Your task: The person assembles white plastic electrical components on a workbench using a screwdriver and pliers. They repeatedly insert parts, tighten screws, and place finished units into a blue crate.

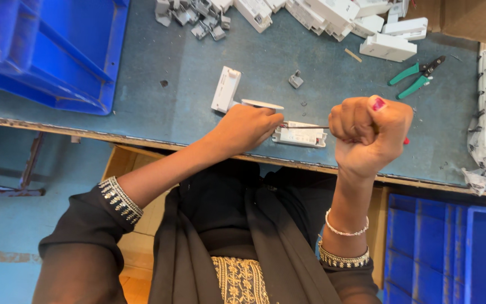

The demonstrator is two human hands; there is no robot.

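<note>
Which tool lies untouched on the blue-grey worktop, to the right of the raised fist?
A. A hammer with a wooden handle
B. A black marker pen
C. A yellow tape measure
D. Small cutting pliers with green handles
D: the small cutting pliers with green handles lie alone on the blue-grey worktop, beyond the right hand, which is clenched around a red-handled tool.

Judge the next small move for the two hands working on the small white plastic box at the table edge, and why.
Probably a further turn of the thin metal shaft. The right hand is fisted around a red-tipped tool handle, the shaft runs level to the small white rectangular plastic box, and the left hand pins that box against the blue-grey table. Whether the tip is seated is hidden behind the fingers.
</note>
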